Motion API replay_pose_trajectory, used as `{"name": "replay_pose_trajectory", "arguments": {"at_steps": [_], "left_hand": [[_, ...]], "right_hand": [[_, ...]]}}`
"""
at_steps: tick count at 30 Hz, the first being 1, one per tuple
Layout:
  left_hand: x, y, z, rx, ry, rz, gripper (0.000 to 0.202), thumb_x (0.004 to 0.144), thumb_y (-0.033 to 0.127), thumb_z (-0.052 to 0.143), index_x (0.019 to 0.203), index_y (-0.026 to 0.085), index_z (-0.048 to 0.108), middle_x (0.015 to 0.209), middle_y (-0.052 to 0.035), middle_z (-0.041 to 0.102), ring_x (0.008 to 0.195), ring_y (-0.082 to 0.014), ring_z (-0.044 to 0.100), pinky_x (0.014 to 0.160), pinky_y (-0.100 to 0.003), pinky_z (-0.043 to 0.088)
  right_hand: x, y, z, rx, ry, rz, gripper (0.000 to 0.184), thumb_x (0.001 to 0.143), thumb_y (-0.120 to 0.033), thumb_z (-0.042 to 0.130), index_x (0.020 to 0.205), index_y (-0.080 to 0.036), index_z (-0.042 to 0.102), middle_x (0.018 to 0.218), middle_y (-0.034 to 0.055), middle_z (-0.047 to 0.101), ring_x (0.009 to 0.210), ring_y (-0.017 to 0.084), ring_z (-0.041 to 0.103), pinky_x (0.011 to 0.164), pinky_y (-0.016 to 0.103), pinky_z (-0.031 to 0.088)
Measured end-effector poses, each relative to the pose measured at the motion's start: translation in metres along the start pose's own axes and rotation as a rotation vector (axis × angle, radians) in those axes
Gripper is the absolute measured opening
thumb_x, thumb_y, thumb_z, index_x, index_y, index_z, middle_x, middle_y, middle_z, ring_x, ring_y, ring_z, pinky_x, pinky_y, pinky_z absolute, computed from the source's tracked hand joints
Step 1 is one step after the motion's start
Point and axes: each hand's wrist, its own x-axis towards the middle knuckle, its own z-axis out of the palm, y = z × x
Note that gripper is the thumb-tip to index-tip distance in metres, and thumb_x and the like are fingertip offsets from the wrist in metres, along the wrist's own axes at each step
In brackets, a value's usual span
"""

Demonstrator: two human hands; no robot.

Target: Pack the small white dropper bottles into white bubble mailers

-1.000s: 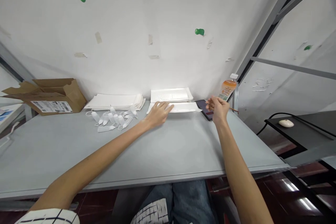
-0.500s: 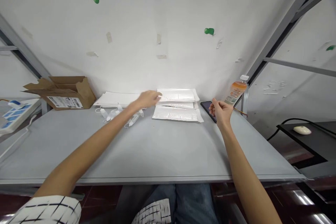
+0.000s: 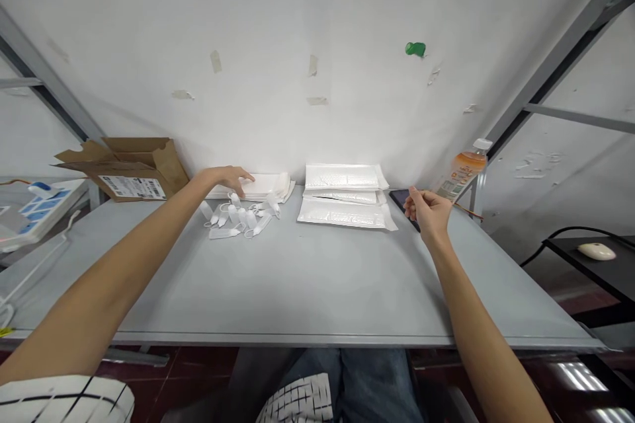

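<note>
My left hand (image 3: 225, 178) reaches to the far edge of the grey table, its fingertips on a stack of white sheets or flat packets (image 3: 260, 186). Just in front of that stack lies a loose cluster of small white plastic tags with loops (image 3: 241, 219). Two piles of white padded mailers (image 3: 342, 177) (image 3: 346, 213) lie to the right, touched by neither hand. My right hand (image 3: 427, 209) hovers, fingers curled, at a black smartphone (image 3: 404, 201). A thin brown stick (image 3: 469, 213) shows beyond that hand, and I cannot tell if it is held.
A grey table (image 3: 307, 284) stands against a white wall. An opened cardboard box (image 3: 131, 172) sits at the far left corner, with an orange drink bottle (image 3: 464, 168) at the far right. A white mouse (image 3: 596, 251) lies on a black side shelf.
My left hand has moved left from the mailers to the stack of sheets. The mailers now lie uncovered. My right hand stays by the phone, and the view has shifted slightly.
</note>
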Motion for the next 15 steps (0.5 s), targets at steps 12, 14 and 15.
{"name": "replay_pose_trajectory", "arguments": {"at_steps": [12, 14, 15], "left_hand": [[-0.005, -0.005, -0.016, -0.078, -0.173, 0.056, 0.08, 0.063, 0.058, 0.07, 0.136, 0.027, 0.057, 0.146, -0.0093, 0.05, 0.127, -0.0338, 0.052, 0.101, -0.039, 0.045], [-0.009, -0.003, -0.018, -0.071, -0.138, 0.08, 0.072, 0.067, 0.054, 0.066, 0.133, 0.026, 0.06, 0.143, -0.0085, 0.055, 0.123, -0.0314, 0.056, 0.098, -0.036, 0.047], [-0.01, -0.001, -0.018, -0.06, -0.101, 0.094, 0.065, 0.071, 0.052, 0.062, 0.131, 0.026, 0.061, 0.139, -0.0072, 0.058, 0.12, -0.0295, 0.058, 0.096, -0.034, 0.047]], "right_hand": [[-0.001, 0.004, 0.002, -0.051, -0.022, 0.014, 0.041, 0.075, -0.049, 0.071, 0.055, -0.015, 0.06, 0.046, -0.0001, 0.056, 0.034, 0.008, 0.046, 0.033, 0.021, 0.033], [-0.001, 0.004, 0.002, -0.048, -0.019, 0.023, 0.041, 0.075, -0.05, 0.071, 0.055, -0.015, 0.06, 0.046, -0.0001, 0.056, 0.034, 0.008, 0.046, 0.033, 0.021, 0.033], [-0.001, 0.003, 0.002, -0.047, -0.017, 0.027, 0.042, 0.074, -0.05, 0.072, 0.055, -0.015, 0.06, 0.046, 0.0, 0.056, 0.034, 0.008, 0.047, 0.033, 0.021, 0.033]]}}
